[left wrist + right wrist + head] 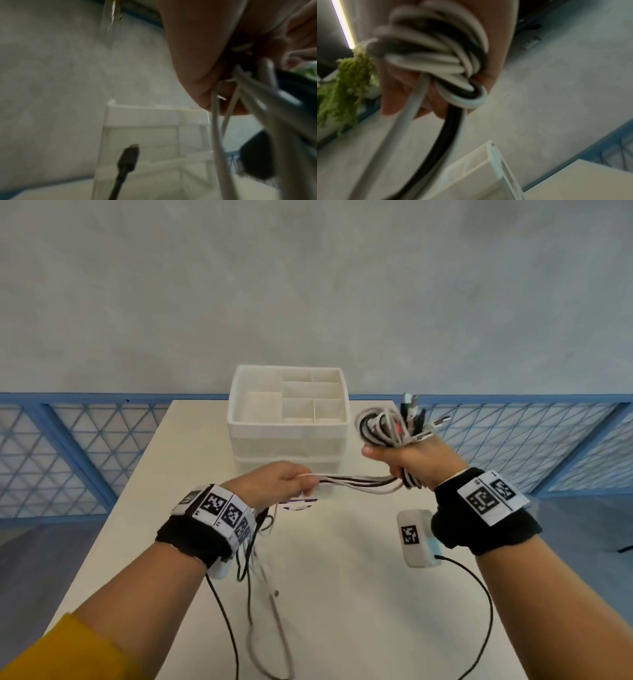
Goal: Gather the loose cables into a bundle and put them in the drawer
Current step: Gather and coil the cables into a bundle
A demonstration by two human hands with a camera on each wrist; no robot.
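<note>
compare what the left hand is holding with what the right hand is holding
The left hand pinches straight black and white cable strands, their tails hanging to the white table. The right hand grips the coiled black and white cable bundle, raised, plugs sticking out. Both hold the same cables.

Drawer unit (pixel 289 419) at the table's (pixel 342 594) far edge, cables (pixel 363 482) before it, above the tabletop.

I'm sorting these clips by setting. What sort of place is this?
Probably an indoor workspace or recording area, not a home: a plain white table against a bare grey wall, with blue mesh fencing behind. Only a white drawer organizer stands on it.
</note>
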